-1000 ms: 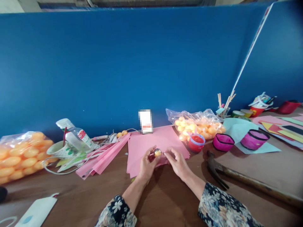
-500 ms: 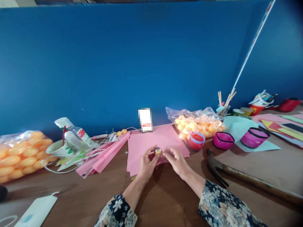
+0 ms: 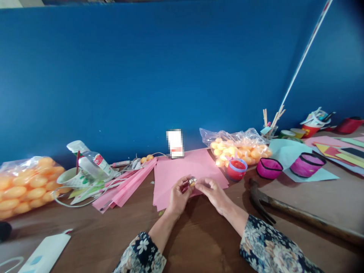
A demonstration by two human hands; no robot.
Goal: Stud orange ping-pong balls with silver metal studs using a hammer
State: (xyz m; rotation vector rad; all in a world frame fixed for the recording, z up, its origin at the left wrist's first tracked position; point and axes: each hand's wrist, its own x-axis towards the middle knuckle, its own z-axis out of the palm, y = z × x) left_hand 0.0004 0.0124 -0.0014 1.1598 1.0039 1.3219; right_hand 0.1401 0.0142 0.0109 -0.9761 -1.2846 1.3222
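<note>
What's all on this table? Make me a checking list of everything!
Surface: brown wooden table.
Job's things: small round orange ball, held over pink paper sheets.
Clutter: clear bags of orange balls, red cup, two magenta pots, hammer, plastic bottle.
Hands: left hand pinches the ball; right hand touches it.
Cables: white cord at left.
Surroundings: blue partition wall.

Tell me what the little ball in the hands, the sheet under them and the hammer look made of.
Small orange ball: probably smooth plastic, since it glints. Pink sheet: matte paper, flat and thin. Hammer: dull dark metal head, handle apparently worn wood. Left hand and right hand pinch the ball.
</note>
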